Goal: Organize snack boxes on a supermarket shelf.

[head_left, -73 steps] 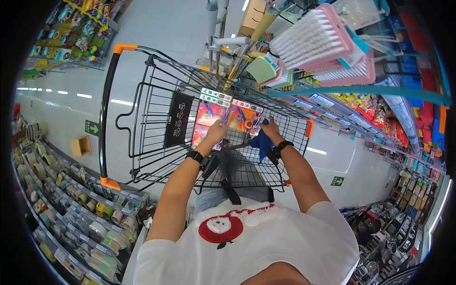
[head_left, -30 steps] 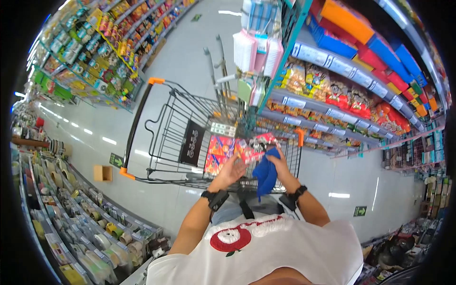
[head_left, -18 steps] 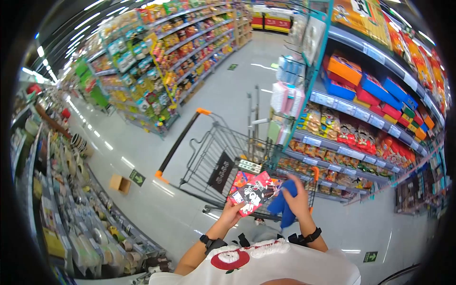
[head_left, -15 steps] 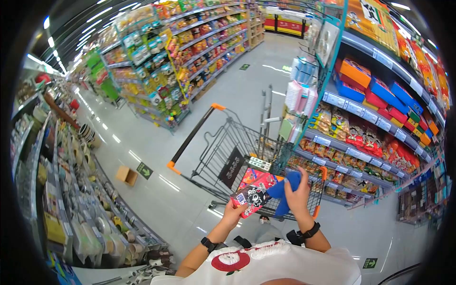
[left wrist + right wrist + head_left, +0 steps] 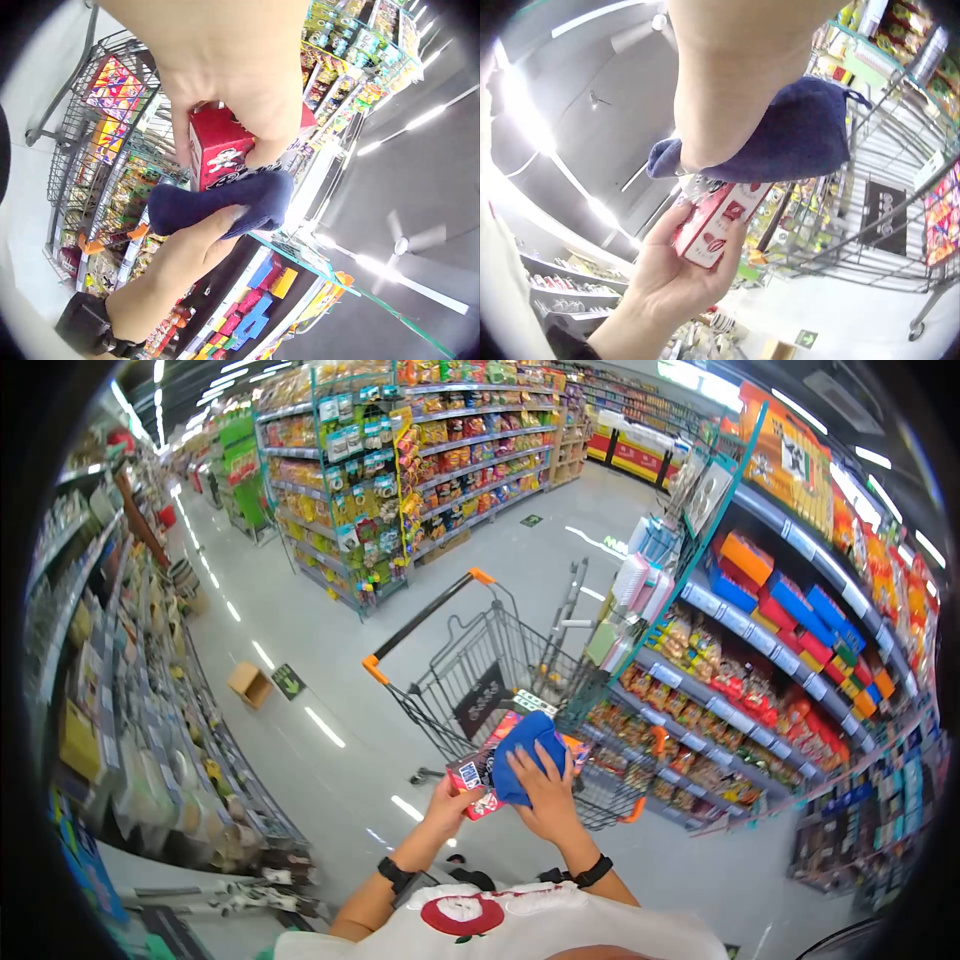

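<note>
My left hand (image 5: 446,808) grips the end of a red box (image 5: 466,778) with black and white cartoon print, thumb on its face. In the left wrist view, the box (image 5: 219,144) shows a red end with a white figure. A blue cloth (image 5: 532,732) lies over much of the box's face. Spread over the cloth, my right hand (image 5: 545,800) presses it against the box. The right wrist view shows the cloth (image 5: 802,135) with a small loop at its corner, and the box's white and red side (image 5: 716,236) between the left fingers.
A black wire shopping cart (image 5: 430,660) with orange corners stands just ahead, bright boxes (image 5: 116,86) inside it. Shelves of snack packs (image 5: 740,650) rise at right, with brushes (image 5: 640,585) hanging at the end. Crockery shelves (image 5: 150,760) run along the left. A wooden box (image 5: 249,685) sits on the floor.
The box has come up from the cart in my left hand. My right hand has brought the blue cloth from beside the box onto its face. The head view has tilted up.
</note>
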Tool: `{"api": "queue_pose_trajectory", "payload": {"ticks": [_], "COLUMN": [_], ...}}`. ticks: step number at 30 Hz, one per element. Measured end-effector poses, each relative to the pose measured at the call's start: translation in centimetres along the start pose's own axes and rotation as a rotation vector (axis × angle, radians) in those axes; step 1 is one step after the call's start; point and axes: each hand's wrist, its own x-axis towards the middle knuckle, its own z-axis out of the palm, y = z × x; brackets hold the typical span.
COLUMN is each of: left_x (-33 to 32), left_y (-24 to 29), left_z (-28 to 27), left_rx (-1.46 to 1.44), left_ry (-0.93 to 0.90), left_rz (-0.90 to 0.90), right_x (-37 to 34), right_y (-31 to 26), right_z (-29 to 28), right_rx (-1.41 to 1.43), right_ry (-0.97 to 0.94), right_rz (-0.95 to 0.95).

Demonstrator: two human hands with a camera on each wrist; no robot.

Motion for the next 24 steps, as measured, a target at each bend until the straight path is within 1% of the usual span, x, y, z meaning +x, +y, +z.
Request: {"api": "queue_pose_trajectory", "payload": {"ticks": [2,3,6,7,10,11,13,14,15,16,18,19,21,24], "left_x": [0.4,0.6,0.9,0.8,0.2,-0.2,-0.2,-0.3,-0.7,-1.0,-1.1,-1.5,-1.6,-1.5], "left_y": [-0.2,0.2,-1.5,-1.9,-6.0,-7.4,-11.0,-12.7,-14.2,-15.9,-18.7,-19.1,-20.0,-19.2], "left_z": [1.5,4.3,9.4,11.5,17.9,19.9,22.9,24.4,26.3,27.6,30.2,31.5,33.1,34.4], "left_rx": [0.091,0.2,0.586,0.83,0.998,0.959,0.943,0.931,0.921,0.938,0.974,0.908,0.884,0.865], "left_ry": [-0.073,-0.208,-0.318,-0.391,-0.57,-0.607,-0.737,-0.794,-0.854,-0.883,-0.926,-0.926,-0.951,-0.961], "left_rz": [0.003,0.019,0.09,0.245,0.358,0.328,0.289,0.265,0.337,0.331,0.339,0.319,0.325,0.294], "right_x": [-1.2,-3.2,-7.4,-8.9,-16.1,-18.4,-22.7,-24.2,-25.4,-26.6,-28.5,-29.0,-30.0,-30.8], "right_y": [1.5,2.4,4.6,5.5,10.0,10.9,12.3,12.6,12.4,12.1,11.9,12.0,12.9,14.5], "right_z": [-1.6,-3.4,-6.4,-7.7,-9.9,-10.8,-12.7,-13.5,-14.3,-14.9,-16.0,-16.8,-17.8,-18.6], "right_rx": [-0.052,-0.033,-0.018,-0.075,0.096,0.144,0.239,0.256,0.273,0.291,0.224,0.179,0.132,0.037], "right_ry": [0.057,0.151,0.283,0.241,0.153,0.16,0.176,0.216,0.244,0.264,0.355,0.386,0.444,0.453], "right_rz": [0.037,0.088,0.206,0.235,0.361,0.421,0.531,0.522,0.512,0.502,0.522,0.525,0.509,0.454]}}
